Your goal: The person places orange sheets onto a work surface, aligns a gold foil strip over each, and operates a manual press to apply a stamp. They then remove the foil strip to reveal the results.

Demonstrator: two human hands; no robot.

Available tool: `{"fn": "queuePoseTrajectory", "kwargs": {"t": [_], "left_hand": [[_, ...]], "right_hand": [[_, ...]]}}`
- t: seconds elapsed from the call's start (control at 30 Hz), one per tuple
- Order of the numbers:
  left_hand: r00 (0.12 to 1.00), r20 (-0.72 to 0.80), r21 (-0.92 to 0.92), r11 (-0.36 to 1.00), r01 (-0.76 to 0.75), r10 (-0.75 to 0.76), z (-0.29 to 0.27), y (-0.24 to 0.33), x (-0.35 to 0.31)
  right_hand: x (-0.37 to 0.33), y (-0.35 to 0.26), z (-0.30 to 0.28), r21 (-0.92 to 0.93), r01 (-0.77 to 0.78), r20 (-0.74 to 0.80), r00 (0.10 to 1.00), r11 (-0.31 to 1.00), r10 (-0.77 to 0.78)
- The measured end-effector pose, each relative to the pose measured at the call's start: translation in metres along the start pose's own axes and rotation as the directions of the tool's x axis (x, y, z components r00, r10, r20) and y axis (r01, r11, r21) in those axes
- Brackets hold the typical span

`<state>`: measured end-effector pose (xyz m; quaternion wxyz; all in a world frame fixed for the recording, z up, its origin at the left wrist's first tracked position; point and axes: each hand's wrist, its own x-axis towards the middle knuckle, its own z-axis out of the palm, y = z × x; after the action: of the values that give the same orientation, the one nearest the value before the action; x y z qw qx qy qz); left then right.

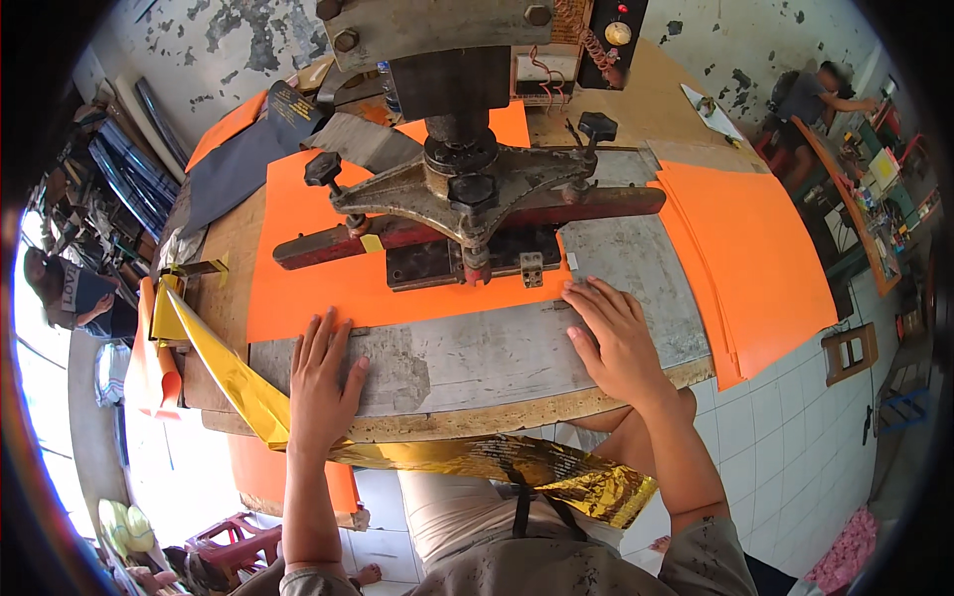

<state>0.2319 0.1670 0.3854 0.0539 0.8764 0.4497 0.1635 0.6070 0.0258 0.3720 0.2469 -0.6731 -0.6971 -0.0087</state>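
An orange sheet (328,288) lies on the grey metal plate (467,358), partly under a heavy press head (477,189). My left hand (323,382) rests flat at the near edge of the sheet, fingers stretched out and a little apart. On the other side, my right hand (616,343) lies with extended fingers at the sheet's near right corner. Neither hand grips anything. A strip of gold foil (224,358) runs from a holder at the left edge, passes by my left wrist and hangs crumpled across my lap. The press head hides the middle of the sheet.
A stack of orange sheets (740,268) lies at the right, overhanging the table. Dark sheets (234,174) and more orange pieces are at the back left. Black knobs (323,169) stick out from the press. One person (810,99) sits far right; another (84,293) is at left.
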Motion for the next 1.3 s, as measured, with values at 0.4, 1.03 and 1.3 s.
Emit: {"fn": "queuePoseTrajectory", "kwargs": {"t": [0.4,1.03,1.3], "left_hand": [[0.996,0.007,0.029,0.996,0.087,-0.087,0.003,0.002,0.000],[1.000,0.007,0.053,0.998,0.029,-0.030,-0.001,0.007,-0.002],[0.998,0.019,0.067,0.996,0.055,-0.057,-0.003,0.012,-0.001]], "right_hand": [[0.001,-0.003,-0.002,0.017,0.023,0.001,1.000,1.000,-0.023],[0.000,-0.004,-0.003,0.071,0.011,-0.020,1.000,0.997,-0.010],[0.000,-0.002,-0.003,0.094,0.008,0.000,1.000,0.996,-0.008]]}}
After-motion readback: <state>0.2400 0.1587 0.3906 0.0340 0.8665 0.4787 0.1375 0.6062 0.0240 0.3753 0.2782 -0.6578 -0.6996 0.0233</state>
